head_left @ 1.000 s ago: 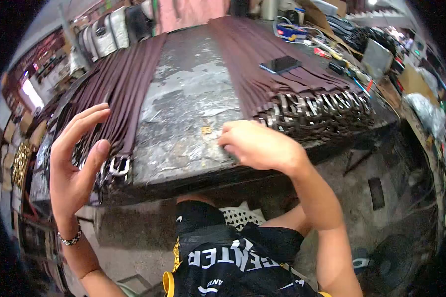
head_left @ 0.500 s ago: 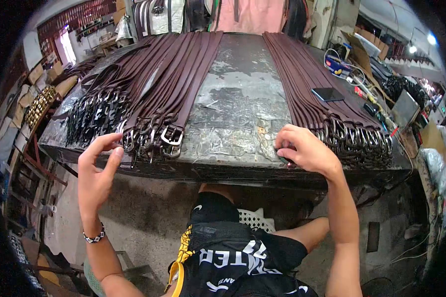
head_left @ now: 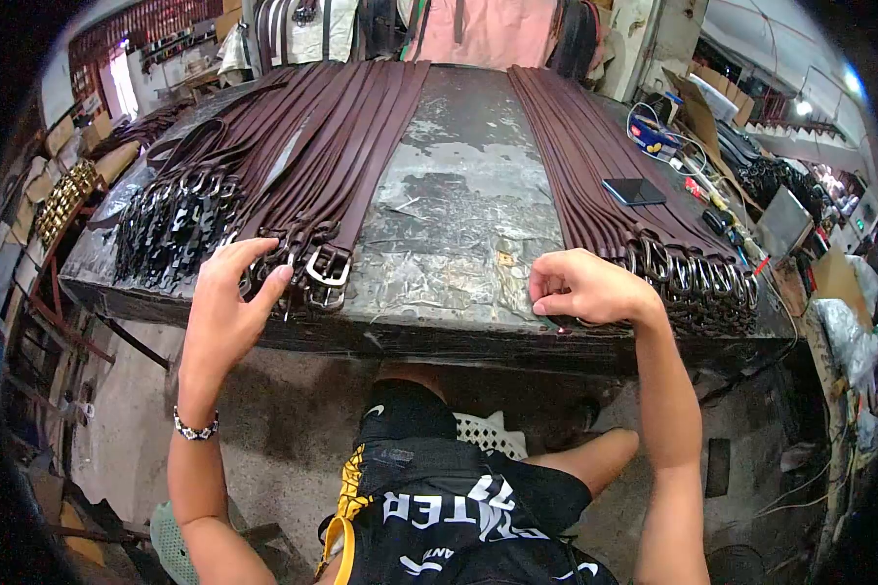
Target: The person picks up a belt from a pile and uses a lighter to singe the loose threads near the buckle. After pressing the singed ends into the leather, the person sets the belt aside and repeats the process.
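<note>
My left hand (head_left: 226, 297) is at the front of the left row of brown leather belts (head_left: 385, 146), thumb and fingers apart around the nearest metal buckles (head_left: 328, 268). Its fingertips overlap the buckles in this view. Over the table's front edge, my right hand (head_left: 595, 288) is closed with curled fingers. A small dark thing with a red spot shows beneath those fingers; I cannot tell what it is. Just right of this hand lie the buckles (head_left: 693, 271) of the right row of belts (head_left: 576, 156).
The dark, worn table (head_left: 449, 224) shows between the two rows. A phone (head_left: 634, 191) lies on the right belts, and a blue box (head_left: 654, 136) stands beyond it. Gold-coloured buckles (head_left: 68, 200) hang at far left. A white perforated seat (head_left: 493, 434) is below the table edge.
My left hand has moved right and slightly up, onto the buckles of the left row. My right hand stays at the table edge, its fingers still curled. The camera view has shifted slightly.
</note>
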